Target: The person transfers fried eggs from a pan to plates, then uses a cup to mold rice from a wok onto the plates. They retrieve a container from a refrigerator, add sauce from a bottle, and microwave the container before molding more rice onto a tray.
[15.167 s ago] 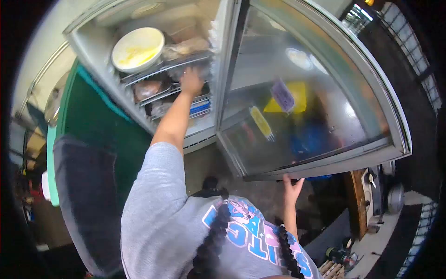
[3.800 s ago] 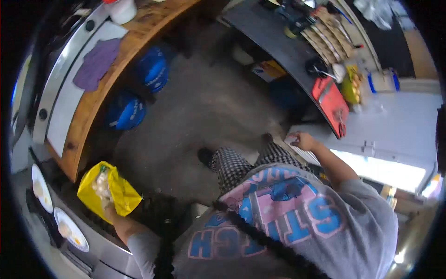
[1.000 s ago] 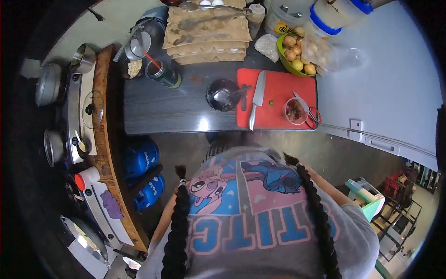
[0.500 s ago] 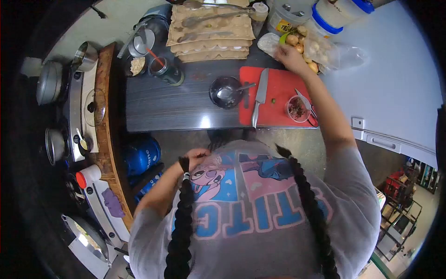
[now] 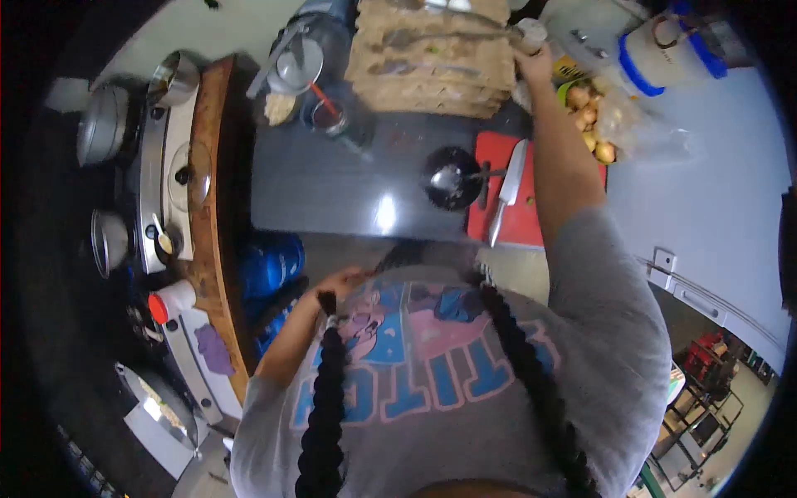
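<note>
At the back of the counter, my right hand (image 5: 532, 65) is closed around a small jar with a whitish lid (image 5: 531, 33), beside the stacked egg cartons (image 5: 432, 62). My right arm reaches over the red cutting board (image 5: 491, 174) and hides much of its right side. A large kitchen knife (image 5: 510, 189) lies on that board. Just left of it stands a dark bowl (image 5: 452, 178) with a spoon in it. My left hand (image 5: 342, 280) rests low by the front of my shirt; its fingers are blurred and partly hidden against the cloth.
A bag of onions and potatoes (image 5: 591, 120) lies right of my arm, near a blue-lidded tub (image 5: 664, 54). A glass jar with a red-handled utensil (image 5: 325, 116) stands on the counter's left. Further left is a stove (image 5: 154, 183) with pots. Spoons lie across the cartons.
My right hand has moved from the vegetable bag up and back to the lidded jar and taken hold of it. The view has shifted. My left hand stays at my waist.
</note>
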### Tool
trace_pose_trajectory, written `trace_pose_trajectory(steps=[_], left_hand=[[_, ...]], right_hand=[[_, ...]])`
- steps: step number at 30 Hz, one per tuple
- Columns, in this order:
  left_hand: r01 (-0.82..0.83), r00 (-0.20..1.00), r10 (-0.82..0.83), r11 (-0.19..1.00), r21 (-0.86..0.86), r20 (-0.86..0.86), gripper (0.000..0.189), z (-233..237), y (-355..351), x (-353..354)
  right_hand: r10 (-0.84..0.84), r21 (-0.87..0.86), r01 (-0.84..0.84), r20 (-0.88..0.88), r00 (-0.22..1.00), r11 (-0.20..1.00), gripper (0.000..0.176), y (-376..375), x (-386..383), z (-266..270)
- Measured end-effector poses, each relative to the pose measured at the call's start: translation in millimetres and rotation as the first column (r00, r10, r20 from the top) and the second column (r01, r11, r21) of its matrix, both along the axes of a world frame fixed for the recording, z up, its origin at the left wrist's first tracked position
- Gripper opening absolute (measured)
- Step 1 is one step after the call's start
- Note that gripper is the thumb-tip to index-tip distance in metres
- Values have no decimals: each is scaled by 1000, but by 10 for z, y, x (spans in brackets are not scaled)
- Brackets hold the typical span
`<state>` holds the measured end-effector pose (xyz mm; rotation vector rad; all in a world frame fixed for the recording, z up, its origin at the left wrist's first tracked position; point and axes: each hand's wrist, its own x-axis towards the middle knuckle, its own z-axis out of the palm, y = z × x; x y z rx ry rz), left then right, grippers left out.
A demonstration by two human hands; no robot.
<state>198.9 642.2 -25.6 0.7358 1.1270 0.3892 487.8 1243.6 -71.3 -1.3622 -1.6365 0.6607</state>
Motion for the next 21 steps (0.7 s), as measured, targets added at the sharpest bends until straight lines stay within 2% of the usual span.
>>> trace_pose_trajectory(steps=[1, 2, 3, 4, 5, 6, 7, 8, 9, 10, 12, 14, 15, 16, 17, 18, 19, 20, 21], left_hand=[[-30, 999, 17, 962, 270, 50, 52, -170, -57, 15], [-72, 994, 22, 852, 518, 103, 53, -329, -183, 59], [-79, 993, 26, 864, 498, 112, 53, -337, -249, 148], [-50, 996, 3, 828, 558, 85, 50, -338, -177, 228], [-18, 998, -21, 786, 618, 56, 47, -328, -87, 261], [-14, 998, -29, 787, 617, 60, 47, -266, -17, 254], [-66, 997, 39, 840, 539, 62, 40, -155, 76, 250], [-121, 993, 106, 883, 453, 60, 33, -111, 156, 268], [53, 980, 64, 832, 552, -190, 28, -192, 299, 208], [241, 902, 54, 761, 603, -429, 25, -281, 466, 170], [289, 693, 193, 808, 513, -695, 19, 272, 801, 364], [314, 696, 195, 782, 538, -691, 14, 69, 1002, 473], [340, 692, 202, 756, 559, -693, 10, 2, 1083, 593], [351, 704, 188, 746, 566, -684, 10, 113, 1177, 772], [399, 755, 86, 727, 559, -650, 13, 243, 1265, 917], [444, 791, -16, 702, 556, -612, 15, 422, 1367, 1072], [448, 797, -24, 693, 564, -604, 15, 621, 1469, 1240], [398, 840, -28, 710, 580, -542, 14, 837, 1571, 1419], [347, 877, -27, 727, 593, -479, 13, 950, 1644, 1605]], right_hand=[[-16, -22, 16, -26, 1000, 1000, 74, -42, 24, -52], [-10, -56, 9, -15, 1000, 998, 74, -181, 30, -103], [-32, 104, 36, -39, 999, 994, 66, -282, 63, -93], [-51, 282, 70, -73, 996, 957, 58, -294, 70, 15], [-56, 285, 74, -71, 996, 956, 58, -340, 80, 104], [-40, 346, 98, -172, 984, 933, 58, -495, 92, 189], [-16, 402, 127, -268, 963, 907, 58, -667, 104, 299], [-25, 401, 131, -259, 965, 907, 58, -832, 131, 433], [14, 395, 110, -297, 955, 912, 58, -994, 171, 602], [53, 393, 87, -334, 941, 915, 59, -1151, 227, 799], [-13, 352, 103, -250, 968, 930, 57, -1585, 398, 1248], [-87, 312, 135, -164, 983, 940, 56, -2032, 640, 1641], [2, 287, 97, -326, 945, 953, 55, -2249, 806, 1821], [85, 273, 56, -479, 874, 960, 54, -2376, 1011, 1933], [121, 264, 36, -555, 823, 964, 55, -2449, 1322, 1926], [108, 269, 51, -545, 831, 962, 55, -2612, 1520, 2060], [169, 231, -41, -568, 806, 972, 58, -2875, 1687, 2265], [228, 194, -137, -593, 772, 971, 61, -3098, 1849, 2413], [226, 201, -130, -587, 778, 971, 61, -3243, 2106, 2420]])
